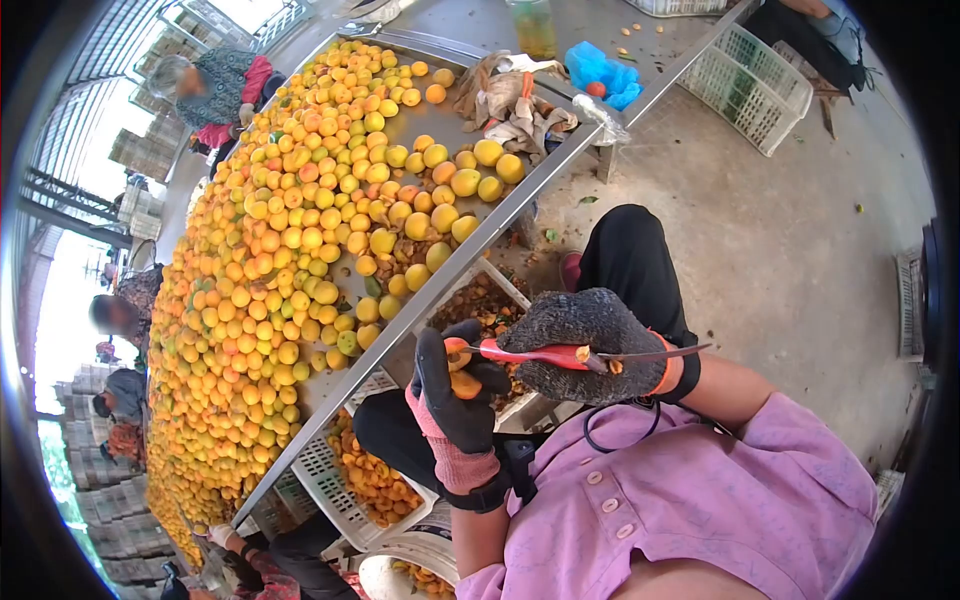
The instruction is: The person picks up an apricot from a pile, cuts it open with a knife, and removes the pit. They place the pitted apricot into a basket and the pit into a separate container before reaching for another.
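Both my hands wear dark work gloves and meet in front of my lap. My left hand (452,390) is closed around an apricot (465,383), which looks split, with orange flesh showing. Wrapped in my right hand (585,345) is a red-handled tool (540,354); its thin tip touches or nearly touches the fruit, and a long dark strip sticks out past my wrist. Beyond my hands, a heap of yellow-orange apricots (290,230) covers the metal table (425,298).
Below the table edge stand a white crate (345,510) of orange fruit pieces and a white bucket (385,570). Cloths (515,105) and a blue bag (603,75) lie at the table's far end. An empty crate (745,85) is at upper right. Several people sit along the left.
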`<state>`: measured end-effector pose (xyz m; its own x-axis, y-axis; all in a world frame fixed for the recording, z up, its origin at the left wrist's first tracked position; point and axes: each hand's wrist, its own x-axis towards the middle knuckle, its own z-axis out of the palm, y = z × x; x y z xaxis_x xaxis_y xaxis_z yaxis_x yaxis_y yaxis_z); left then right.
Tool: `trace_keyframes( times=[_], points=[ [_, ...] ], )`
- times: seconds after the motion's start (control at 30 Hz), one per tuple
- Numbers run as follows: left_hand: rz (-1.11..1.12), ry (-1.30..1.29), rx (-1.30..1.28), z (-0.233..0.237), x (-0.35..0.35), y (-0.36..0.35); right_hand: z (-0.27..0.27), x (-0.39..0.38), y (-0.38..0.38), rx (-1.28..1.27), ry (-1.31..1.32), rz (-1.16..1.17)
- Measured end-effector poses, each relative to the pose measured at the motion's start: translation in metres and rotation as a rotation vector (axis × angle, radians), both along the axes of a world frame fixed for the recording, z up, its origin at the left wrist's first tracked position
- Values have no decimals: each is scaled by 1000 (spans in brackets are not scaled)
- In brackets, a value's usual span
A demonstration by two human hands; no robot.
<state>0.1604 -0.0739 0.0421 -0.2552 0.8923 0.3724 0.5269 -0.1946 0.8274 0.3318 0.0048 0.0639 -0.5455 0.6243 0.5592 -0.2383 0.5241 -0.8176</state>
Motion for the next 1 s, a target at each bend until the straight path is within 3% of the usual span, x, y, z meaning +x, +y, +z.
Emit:
trace_keyframes(
  times=[0.17, 0.23, 0.27, 0.3, 0.37, 0.43, 0.5, 0.53, 0.6, 0.63, 0.7, 0.83, 0.87, 0.9, 0.93, 0.97, 1.0],
  points=[
    [-92, -99, -74, -19, -14, -10, 0, 0, 3, -91, -121, 69],
    [-99, -173, -72, -22, -15, -8, -3, 0, 4, -273, -148, 186],
    [-96, -23, 56, -20, -15, -3, 1, 1, 2, -7, -239, 118],
    [-93, 127, 183, -18, -14, -1, 1, -2, -1, -7, -242, 120],
    [-70, 66, 153, -17, -11, -1, -3, -10, -13, 369, -251, -114],
    [-55, 6, 128, -21, -10, 1, -20, -18, -11, 400, -221, -113],
    [92, 167, 123, -22, -10, 3, -16, -24, -6, 317, -129, -68],
    [94, 165, 118, -19, -9, -1, -7, -16, -1, 33, -315, 115],
    [249, -887, -252, 15, 1, 0, -11, -23, 7, -92, -181, 157],
    [250, -888, -252, 14, 1, 1, -14, -27, 12, -211, -47, 199],
    [207, -736, -241, 12, 0, 4, -10, -27, 27, -109, -60, 145],
    [257, -867, -342, 2, -2, 6, -18, -38, 34, -118, -18, 231],
    [295, -734, -365, -10, -7, 4, -15, -40, 32, -83, 14, 240],
    [312, -593, -377, -17, -11, 4, 0, -33, 29, -146, -167, 311],
    [354, -718, -300, -20, -10, 5, -20, -41, 26, -37, -15, 289],
    [441, -878, -250, 4, 4, 14, -23, -37, 17, -224, 182, 256],
    [351, -828, -218, -13, -8, 12, -47, -46, 15, -284, 317, 242]
  ],
)
